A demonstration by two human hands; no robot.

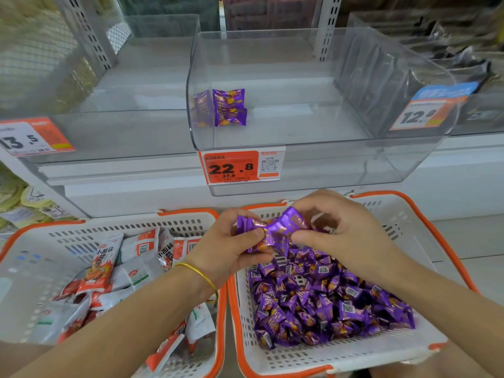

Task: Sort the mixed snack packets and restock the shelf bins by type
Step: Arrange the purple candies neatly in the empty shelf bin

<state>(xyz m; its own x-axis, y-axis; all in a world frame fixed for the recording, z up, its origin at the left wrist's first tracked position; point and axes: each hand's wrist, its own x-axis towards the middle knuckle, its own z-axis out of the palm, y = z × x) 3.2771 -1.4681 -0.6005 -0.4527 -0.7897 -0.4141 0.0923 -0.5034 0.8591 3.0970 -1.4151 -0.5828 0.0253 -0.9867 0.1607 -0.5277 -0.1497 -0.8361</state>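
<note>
two white baskets with orange rims are sitting side by side nearest the camera. the left basket is holding red and white snack packets lying loose at all angles. the right basket is holding a heap of small purple packets, piled toward its near right side.

above the far end of the right basket, both hands are gripping a small bunch of purple packets. the left hand, with a thin gold bangle on its wrist, is curling closed around the bunch's left end, thumb pressing on top. the right hand is pinching the right end between thumb and fingertips, the other fingers bending loosely. how many packets are in the bunch is hard to tell.

just beyond the hands, a red price tag reading 22.8 is sticking to the front of a clear shelf bin. inside that bin, two purple packets are lying near its left wall, with the rest of its floor showing bare. a clear bin on the left is carrying a tag reading 13.5, and one on the right is carrying a tag reading 12.8. white slotted uprights are standing behind the bins.
</note>
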